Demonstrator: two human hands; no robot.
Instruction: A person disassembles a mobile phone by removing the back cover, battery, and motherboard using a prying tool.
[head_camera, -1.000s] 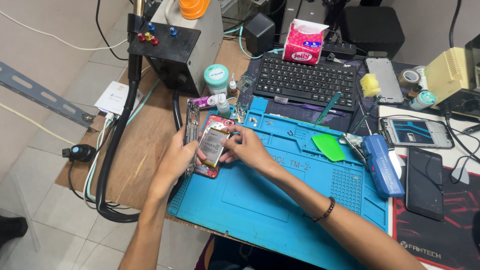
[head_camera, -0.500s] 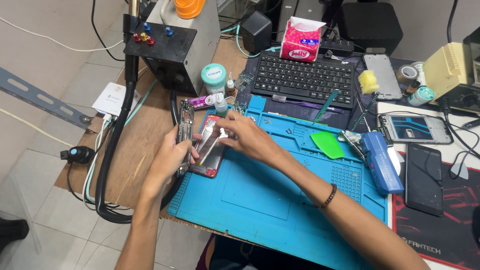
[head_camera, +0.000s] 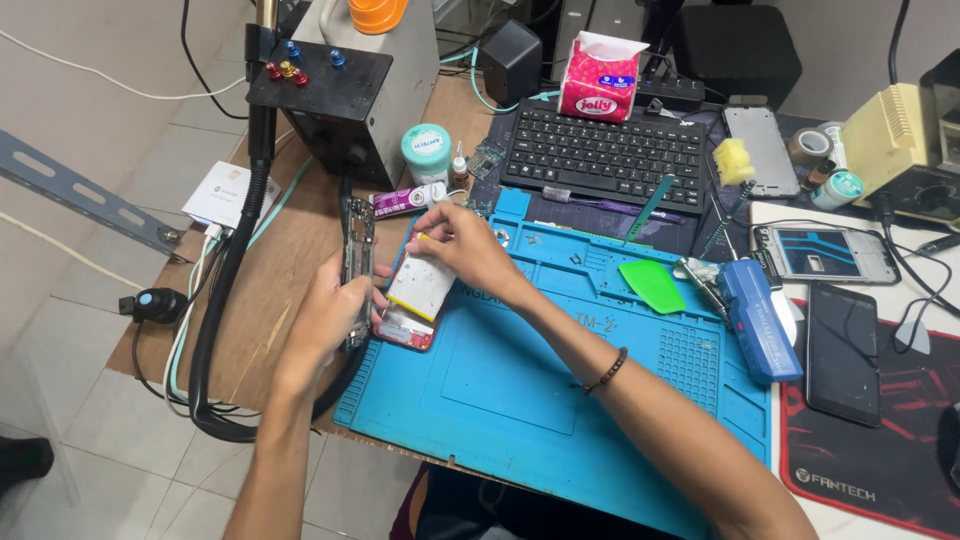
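Worktop (head_camera: 270, 300) of bare wood, strewn with repair gear and carrying at its centre a blue silicone mat (head_camera: 560, 380); the work takes place at the mat's upper left corner. Black keyboard (head_camera: 610, 150) lies beyond the mat, a black box-shaped station (head_camera: 325, 100) with coloured knobs stands to the upper left, and a thick black hose (head_camera: 225, 300) runs down the worktop's left side. Opened phone (head_camera: 405, 328), red-edged, rests on the mat's left edge. Left hand (head_camera: 335, 315) is closed about the phone's side and a dark metal frame (head_camera: 357, 250) standing on edge beside it, steadying both. Right hand (head_camera: 465, 250) pinches the upper end of a pale flat battery (head_camera: 422, 285), which is tilted up from the phone body with its lower end near the case. A good lift, by judgement, is slow and even, the battery kept flat rather than bent, the left hand pressing the case down so it does not rise with it. Blue handheld tool (head_camera: 755, 320) and green plastic pick (head_camera: 652, 285) lie on the mat to the right, well apart from the hands. Small loose screws (head_camera: 530, 240) sit just beside the right hand and could be swept off; the purple tube (head_camera: 400, 202) and white round jar (head_camera: 427, 152) crowd the space just above the phone.
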